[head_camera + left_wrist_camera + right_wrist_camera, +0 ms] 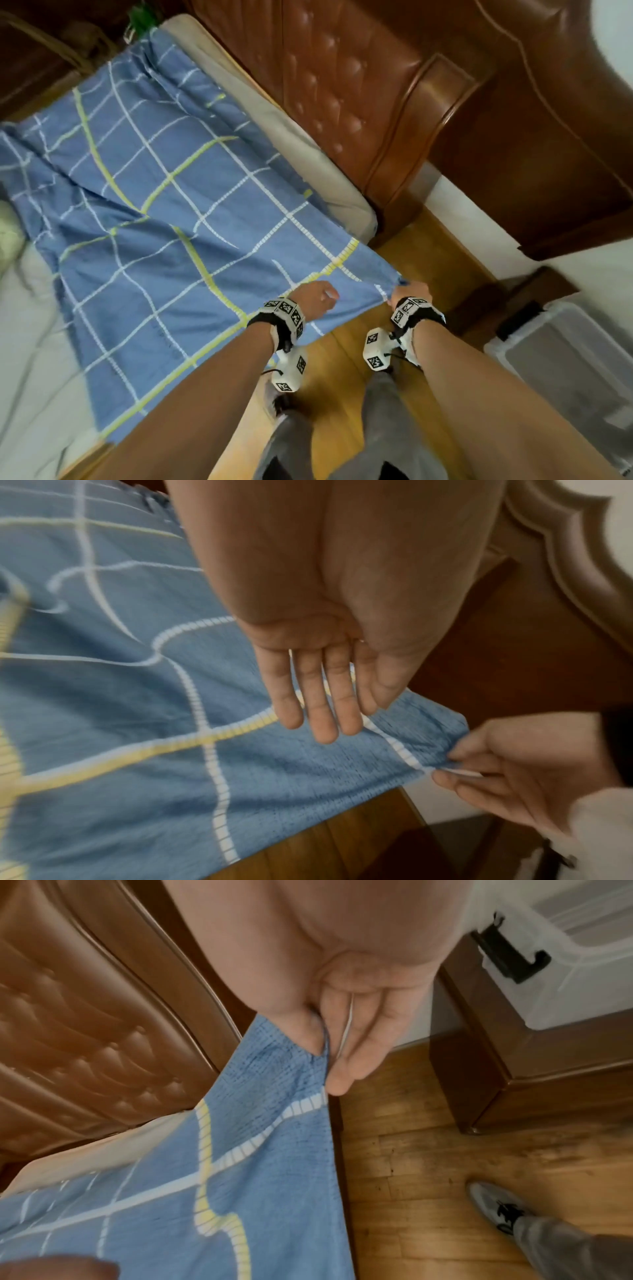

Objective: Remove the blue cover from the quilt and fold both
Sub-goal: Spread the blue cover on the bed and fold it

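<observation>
Wooden floor (428, 260) and a padded brown headboard (342, 85) border the bed. Right hand (346, 1031) pinches the corner of the blue cover (164, 212) between thumb and fingers, drawn taut off the mattress edge (308, 161). Left hand (329, 685), fingers straight and spread, lies just beside it over the cover, apparently touching the fabric; motion blur leaves contact uncertain. Beyond the right hand, a dark cabinet (479, 1069) bearing a clear storage box (565, 961) bounds the open floor.
</observation>
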